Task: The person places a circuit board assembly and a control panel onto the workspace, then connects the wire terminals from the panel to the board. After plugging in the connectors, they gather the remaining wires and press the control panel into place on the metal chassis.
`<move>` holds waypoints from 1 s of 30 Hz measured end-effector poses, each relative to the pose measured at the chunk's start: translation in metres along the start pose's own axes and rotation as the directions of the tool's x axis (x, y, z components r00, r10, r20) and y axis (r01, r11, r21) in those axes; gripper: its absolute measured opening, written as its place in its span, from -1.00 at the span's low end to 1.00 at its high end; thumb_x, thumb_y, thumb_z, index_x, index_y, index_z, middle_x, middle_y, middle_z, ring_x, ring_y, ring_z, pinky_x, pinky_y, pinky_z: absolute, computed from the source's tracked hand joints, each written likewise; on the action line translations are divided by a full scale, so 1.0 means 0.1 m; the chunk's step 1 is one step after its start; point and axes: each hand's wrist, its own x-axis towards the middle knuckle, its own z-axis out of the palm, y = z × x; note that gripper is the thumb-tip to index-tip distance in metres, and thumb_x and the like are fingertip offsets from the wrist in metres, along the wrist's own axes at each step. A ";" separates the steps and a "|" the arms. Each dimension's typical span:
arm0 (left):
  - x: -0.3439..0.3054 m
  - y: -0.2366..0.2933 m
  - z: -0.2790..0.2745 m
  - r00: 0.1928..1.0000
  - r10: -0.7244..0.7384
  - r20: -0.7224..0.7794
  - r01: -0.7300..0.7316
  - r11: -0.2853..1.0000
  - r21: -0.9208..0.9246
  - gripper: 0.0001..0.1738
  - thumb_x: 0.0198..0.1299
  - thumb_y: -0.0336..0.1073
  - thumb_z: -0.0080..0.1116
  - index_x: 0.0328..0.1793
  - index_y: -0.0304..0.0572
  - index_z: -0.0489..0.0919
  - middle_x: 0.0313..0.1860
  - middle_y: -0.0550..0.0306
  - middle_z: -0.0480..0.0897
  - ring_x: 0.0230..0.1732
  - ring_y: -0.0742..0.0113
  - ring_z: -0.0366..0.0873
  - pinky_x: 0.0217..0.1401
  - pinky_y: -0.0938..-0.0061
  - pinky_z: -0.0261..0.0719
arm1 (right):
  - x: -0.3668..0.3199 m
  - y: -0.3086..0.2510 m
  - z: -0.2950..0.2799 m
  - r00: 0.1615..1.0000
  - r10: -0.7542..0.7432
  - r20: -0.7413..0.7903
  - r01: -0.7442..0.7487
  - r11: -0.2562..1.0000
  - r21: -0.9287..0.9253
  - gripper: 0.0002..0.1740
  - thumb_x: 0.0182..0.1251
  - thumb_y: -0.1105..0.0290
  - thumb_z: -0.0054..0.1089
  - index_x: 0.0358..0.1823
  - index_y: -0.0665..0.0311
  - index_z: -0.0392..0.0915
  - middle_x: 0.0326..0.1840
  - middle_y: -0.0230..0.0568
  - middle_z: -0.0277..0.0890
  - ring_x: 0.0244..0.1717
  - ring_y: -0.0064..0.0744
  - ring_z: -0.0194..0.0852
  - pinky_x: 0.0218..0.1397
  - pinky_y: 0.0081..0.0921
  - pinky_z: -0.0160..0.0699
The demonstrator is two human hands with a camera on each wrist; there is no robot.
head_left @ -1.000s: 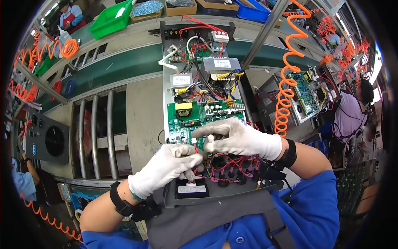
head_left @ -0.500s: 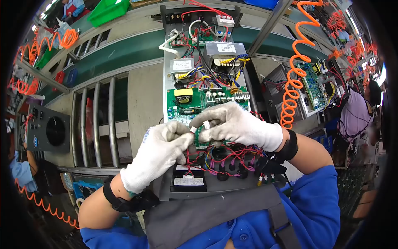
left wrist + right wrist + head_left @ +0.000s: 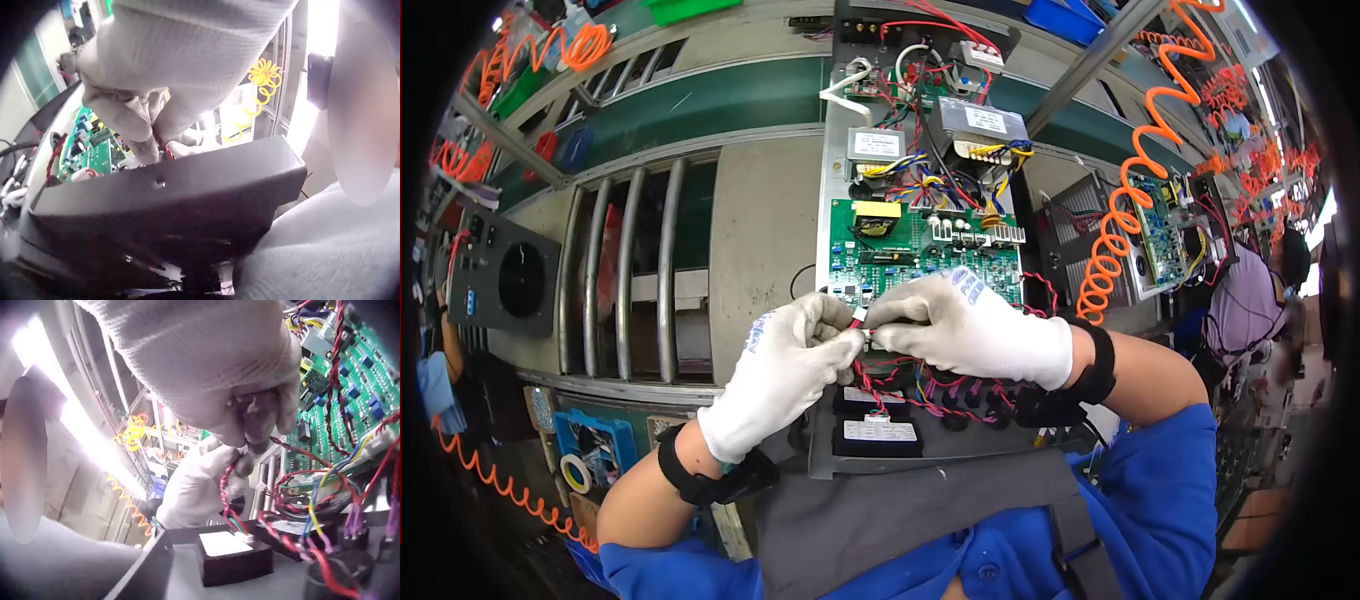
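Note:
In the head view my left hand (image 3: 780, 345), in a white glove, pinches a twisted red-and-black wire (image 3: 225, 487) near its small white plug (image 3: 859, 314). That wire runs down to a black module (image 3: 234, 565) with a white label. From the other side my right hand (image 3: 965, 325), gloved too, pinches a second wired plug, mostly hidden by the fingers. Both hands' fingertips meet over the near edge of a green circuit board (image 3: 880, 245). The board sits in an open metal chassis (image 3: 824, 240), with bundles of red wires below the hands.
Behind the board stand two transformers (image 3: 875, 145) with coloured leads. An orange coiled hose (image 3: 1135, 180) hangs at the right, near another opened unit (image 3: 1155, 235). Metal rollers (image 3: 630, 275) and a grey fan box (image 3: 505, 270) are on the left.
Both hands first rose from near the black module to the board's edge. The two plugs, apart half a second ago, are now brought together at the fingertips. The head view has shifted.

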 end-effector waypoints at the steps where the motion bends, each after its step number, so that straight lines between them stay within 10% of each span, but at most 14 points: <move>1: 0.01 -0.05 0.00 1.000 0.008 -0.017 -0.008 1.000 -0.008 -0.73 0.26 -0.40 0.25 0.00 -0.41 0.49 -0.41 0.22 0.61 -0.54 0.59 0.55 -0.58 0.72 0.39 | 0.04 0.08 0.04 0.982 -0.182 -0.055 0.170 0.970 -0.175 -0.78 0.31 0.36 0.17 -0.11 0.30 0.66 -0.36 -0.19 0.60 -0.40 -0.41 0.59 -0.29 -0.44 0.52; 5: -0.21 -0.02 -0.05 0.990 0.005 -0.143 -0.010 0.999 -0.039 -0.72 0.28 -0.40 0.22 0.01 -0.44 0.49 -0.39 0.15 0.65 -0.52 0.55 0.59 -0.53 0.73 0.42 | 0.14 0.12 0.11 0.955 -0.293 0.047 0.251 0.713 -0.655 -0.85 0.18 0.28 0.22 -0.30 0.16 0.63 -0.36 -0.25 0.60 -0.30 -0.09 0.64 -0.26 -0.27 0.52; 9: -0.42 -0.18 -0.12 0.983 -0.010 -0.181 -0.006 0.996 -0.087 -0.74 0.31 -0.37 0.18 0.00 -0.44 0.49 -0.32 0.06 0.69 -0.47 0.53 0.60 -0.45 0.72 0.48 | 0.21 0.21 0.23 0.915 -0.390 0.106 0.278 0.417 -0.865 -0.83 0.18 0.19 0.26 -0.33 0.10 0.59 -0.38 -0.26 0.55 -0.31 -0.20 0.61 -0.17 -0.21 0.41; 19: -0.46 -0.27 -0.16 0.988 0.006 -0.154 -0.029 0.989 -0.145 -0.74 0.35 -0.32 0.14 -0.01 -0.42 0.49 -0.27 0.04 0.70 -0.43 0.54 0.60 -0.37 0.69 0.53 | 0.21 0.13 0.33 0.917 -0.350 0.193 0.304 0.297 -0.905 -0.80 0.17 0.16 0.26 -0.38 0.10 0.55 -0.44 -0.25 0.51 -0.37 -0.19 0.58 -0.26 -0.20 0.38; 30: -0.39 -0.32 -0.12 0.991 0.039 -0.127 -0.053 0.993 -0.104 -0.72 0.37 -0.24 0.14 -0.03 -0.38 0.53 -0.32 0.07 0.69 -0.52 0.59 0.53 -0.47 0.74 0.41 | 0.24 0.27 0.39 0.924 -0.363 0.122 0.284 0.434 -0.855 -0.88 0.22 0.30 0.16 -0.42 0.14 0.49 -0.55 -0.26 0.51 -0.52 -0.21 0.57 -0.48 -0.26 0.42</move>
